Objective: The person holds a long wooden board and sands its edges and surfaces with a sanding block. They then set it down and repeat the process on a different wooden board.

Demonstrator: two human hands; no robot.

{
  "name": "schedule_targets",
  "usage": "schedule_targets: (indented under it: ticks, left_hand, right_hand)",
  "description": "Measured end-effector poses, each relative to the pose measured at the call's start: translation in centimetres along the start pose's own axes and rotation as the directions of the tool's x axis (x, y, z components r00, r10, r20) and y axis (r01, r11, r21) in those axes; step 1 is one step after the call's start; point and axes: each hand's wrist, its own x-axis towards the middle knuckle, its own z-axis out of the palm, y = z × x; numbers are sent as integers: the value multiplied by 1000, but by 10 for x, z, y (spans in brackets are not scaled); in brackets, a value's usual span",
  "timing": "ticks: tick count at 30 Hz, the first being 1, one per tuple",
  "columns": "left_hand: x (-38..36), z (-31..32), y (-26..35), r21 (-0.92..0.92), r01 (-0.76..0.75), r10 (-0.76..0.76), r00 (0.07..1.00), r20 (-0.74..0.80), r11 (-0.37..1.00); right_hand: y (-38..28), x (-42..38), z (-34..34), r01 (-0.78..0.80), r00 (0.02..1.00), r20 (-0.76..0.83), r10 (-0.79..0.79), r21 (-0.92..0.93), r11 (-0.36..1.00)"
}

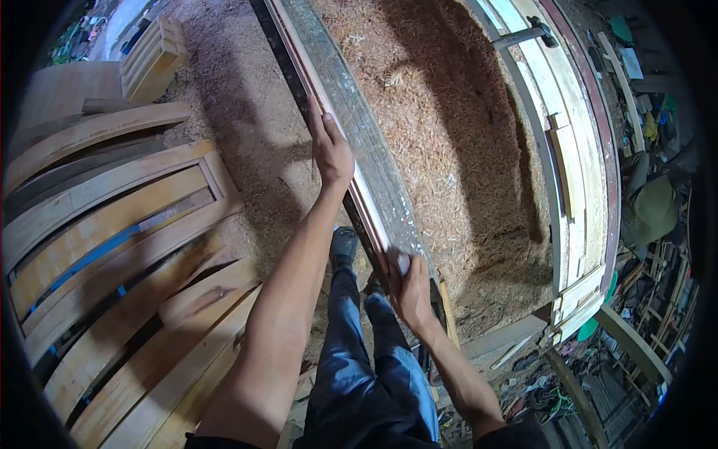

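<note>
A long, narrow wooden strip with grooves (364,196) lies lengthwise along the edge of a worn grey plank (366,127). Further up the strip, my left hand (331,153) is wrapped round its left side, with the thumb on top. Near the strip's lower end my right hand (411,288) is closed round a small pale object (404,263), mostly hidden by the fingers, and rests against the strip.
Curved wooden boards and frames (112,194) are stacked at the left. A wooden crate (153,60) stands at the upper left. Shavings (449,150) cover the ground. On the right, a hammer (523,36) lies on a long pale bench (583,150). Scrap wood lies at the lower right.
</note>
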Motion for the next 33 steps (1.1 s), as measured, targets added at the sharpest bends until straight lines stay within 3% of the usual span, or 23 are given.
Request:
schedule_targets:
  ticks: [1,3,5,8,10,12,14,16,18,19,22,28,31,33]
  left_hand:
    - [-1,-1,2,3,-1,1,1000,0,1000]
    - [-1,1,6,-5,2,-2,1000,1,1000]
    - [-2,-1,7,-17,12,-12,1000,0,1000]
    - [0,1,0,-7,-16,16,1000,-20,1000]
    - [1,2,-3,-15,-49,49,998,-34,999]
    - [3,5,-5,-32,-56,54,998,-37,998]
    - [1,4,-2,-50,-25,24,999,-34,998]
    - [0,1,3,-16,-40,39,999,-26,999]
    - [0,1,1,-9,-50,50,998,-23,999]
    - [0,2,2,-11,-41,41,999,-22,999]
    - [0,0,6,-18,-19,19,1000,-14,1000]
    - [0,1,3,-10,-45,45,999,-17,999]
    - [-2,0,5,-10,-39,39,999,-17,999]
    - [-1,-1,9,0,-24,24,1000,-18,1000]
  right_hand:
    - [-12,22,4,-27,999,-21,29,89,996]
    - [-30,80,10,108,993,-61,-105,35,994]
    - [-36,117,15,172,984,-64,-167,95,980]
    - [-35,84,0,247,968,13,-249,102,964]
    - [-19,16,-4,184,978,111,-178,-46,982]
    - [-6,-22,-18,52,993,107,-55,28,998]
    - [-7,-15,-42,-47,993,-113,44,-24,999]
    - [-15,10,-53,-182,970,-121,213,223,958]
    - [-16,24,-43,-217,976,48,212,155,964]
    - [-16,30,-33,-32,999,40,28,89,996]
    - [-10,22,-14,-6,998,56,7,-23,1000]
    - [-21,31,2,87,996,-10,-87,-12,996]
    - [-34,56,10,114,993,29,-112,-52,992]
    - [-28,45,1,-46,999,-5,47,101,994]
